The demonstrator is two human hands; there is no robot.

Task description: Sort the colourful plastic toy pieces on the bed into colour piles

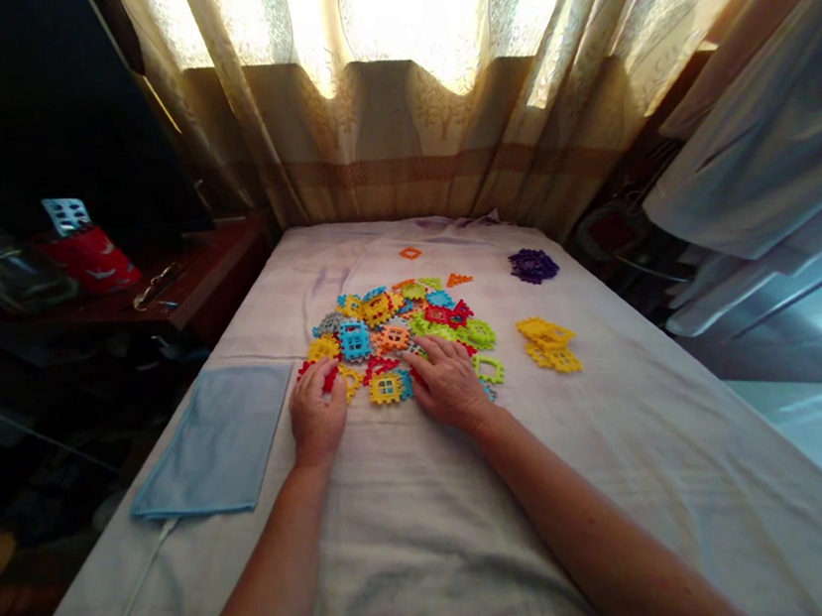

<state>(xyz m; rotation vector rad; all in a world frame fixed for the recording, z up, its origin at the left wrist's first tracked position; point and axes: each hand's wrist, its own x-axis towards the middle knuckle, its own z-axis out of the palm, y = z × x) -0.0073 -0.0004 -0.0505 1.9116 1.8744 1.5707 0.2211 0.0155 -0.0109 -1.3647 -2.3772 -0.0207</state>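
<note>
A mixed heap of toothed plastic pieces in several colours lies mid-table, with a blue window-shaped piece [354, 340] and a yellow one [386, 388] on it. At the heap's left front edge, my left hand [319, 409] has its fingers curled over a red piece [329, 378]. My right hand [448, 381] rests palm down on the front right of the heap, fingers spread; its fingertips touch pieces. Right of it lies a light green frame [490, 369]. A separate yellow pile [548, 344] and a purple pile [533, 266] are further right.
A white cloth [407, 518] covers the table. A blue-grey pad [214, 442] with a cord lies at the left. One orange piece [410, 253] sits beyond the heap. Curtains [388, 121] hang behind, and a dark red side table [205, 283] stands at the left.
</note>
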